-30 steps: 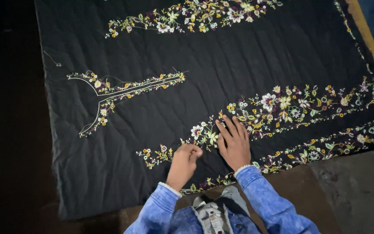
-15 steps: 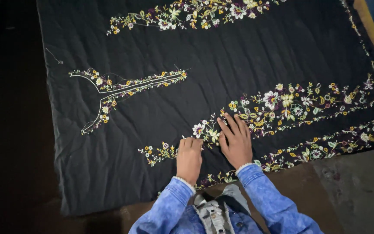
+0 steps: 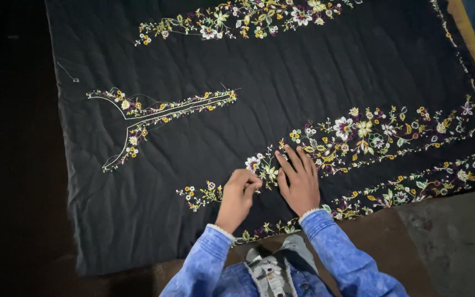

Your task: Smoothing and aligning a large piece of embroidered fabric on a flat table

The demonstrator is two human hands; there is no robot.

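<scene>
Both your hands rest on the embroidered black cloth, at the near floral band.

Your left hand (image 3: 239, 191) has its fingers curled in, the tips pinched narrow against the black cloth (image 3: 281, 71) just beside a white flower (image 3: 253, 163); whether they grip a thread or needle, you cannot tell from here. Your right hand (image 3: 299, 179) lies flat just beside it, fingers spread a little and pressed on the floral band (image 3: 369, 132), holding nothing. The cloth is spread out in front of you, covering most of the view, its near edge close to your blue denim sleeves (image 3: 342, 258). A Y-shaped embroidered neckline piece (image 3: 149, 113) sits well apart to the left, another flower band (image 3: 237, 19) runs along the far side, and a yellow strip (image 3: 471, 41) borders the right edge.
</scene>
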